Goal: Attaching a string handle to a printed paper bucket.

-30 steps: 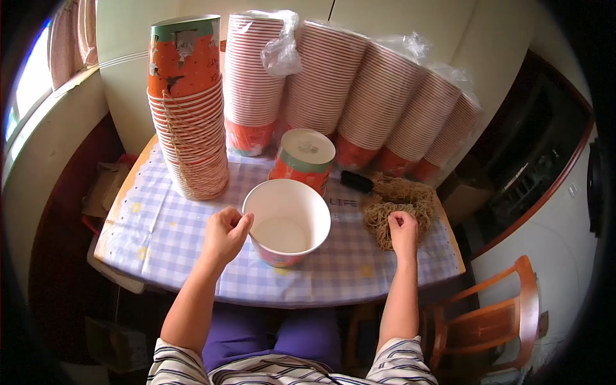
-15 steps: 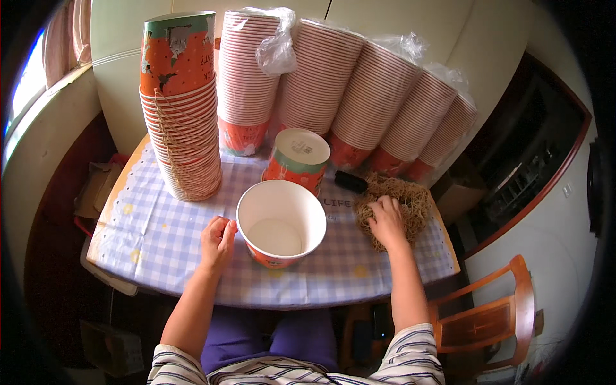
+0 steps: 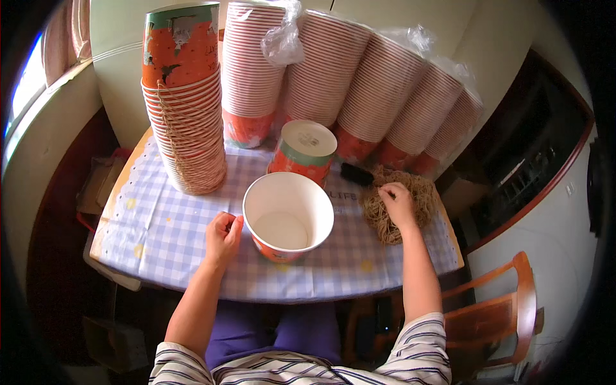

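Observation:
A white-lined orange paper bucket (image 3: 282, 232) stands open end up near the front middle of the table. Beside its left rim is my left hand (image 3: 222, 236), fingers curled in and thumb toward the bucket; what they hold, if anything, is hidden. On the right lies a loose heap of tan twine (image 3: 410, 205). Over the top of that heap, my right hand (image 3: 398, 202) has its fingertips pinched together on the twine. A small black object (image 3: 357, 174) rests against the heap's far left side. Behind the open bucket, another bucket (image 3: 305, 154) sits upside down.
At the back left rises a tall stack of nested buckets (image 3: 186, 128) with twine hanging down its side. Several plastic-wrapped bucket stacks (image 3: 324, 70) line the back. A checked tablecloth (image 3: 160, 237) covers the table. A wooden chair (image 3: 491, 321) stands at the right.
My right hand has lifted slightly from the twine heap and its fingers have drawn together. The view has shifted a little; the open bucket and my left hand stay side by side.

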Demonstrator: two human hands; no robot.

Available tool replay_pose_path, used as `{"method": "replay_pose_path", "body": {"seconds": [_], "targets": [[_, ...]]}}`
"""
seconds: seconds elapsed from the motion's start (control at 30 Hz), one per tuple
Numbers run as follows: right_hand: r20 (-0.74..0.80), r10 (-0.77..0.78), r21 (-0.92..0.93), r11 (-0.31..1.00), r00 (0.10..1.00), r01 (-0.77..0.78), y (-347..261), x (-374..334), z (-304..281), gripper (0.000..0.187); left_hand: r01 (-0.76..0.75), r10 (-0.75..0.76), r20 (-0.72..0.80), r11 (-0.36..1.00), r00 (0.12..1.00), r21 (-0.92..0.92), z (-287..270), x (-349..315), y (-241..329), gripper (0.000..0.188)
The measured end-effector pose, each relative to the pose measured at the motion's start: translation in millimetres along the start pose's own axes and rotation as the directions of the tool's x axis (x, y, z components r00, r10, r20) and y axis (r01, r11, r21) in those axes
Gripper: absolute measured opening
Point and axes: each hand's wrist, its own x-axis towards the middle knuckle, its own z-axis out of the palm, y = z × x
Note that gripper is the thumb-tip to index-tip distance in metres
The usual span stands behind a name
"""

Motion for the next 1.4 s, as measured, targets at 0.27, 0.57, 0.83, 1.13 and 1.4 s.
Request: {"method": "replay_pose_path", "body": {"seconds": [0.27, 0.57, 0.83, 1.13, 1.4], "targets": [[-0.039, 0.206, 0.484, 0.860, 0.978, -0.162, -1, 26, -15, 0.020, 0.000, -0.003, -0.040, 0.998, 0.999, -0.058, 6, 3, -8, 0.023], [0.016, 0.283, 0.641, 0.733, 0.959, -0.227, -29, 39, -16, 0.019, 0.011, -0.014, -0.043, 0.997, 0.999, -0.072, 4, 2, -15, 0.024], [-0.162, 0.094, 0.511, 0.859, 0.982, 0.002, -77, 66, -19, 0.020, 0.031, -0.034, -0.039, 0.996, 0.999, -0.079, 4, 3, -17, 0.025], [-0.246, -0.157, 0.537, 0.800, 0.956, 0.270, -143, 80, -42, 0.016, 0.041, -0.044, -0.030, 0.993, 0.999, -0.108, 5, 2, -19, 0.027], [-0.219, -0.231, 0.541, 0.780, 0.948, 0.315, -166, 59, -34, 0.014, 0.015, -0.018, -0.026, 0.992, 0.999, -0.125, 6, 3, -27, 0.027]]}}
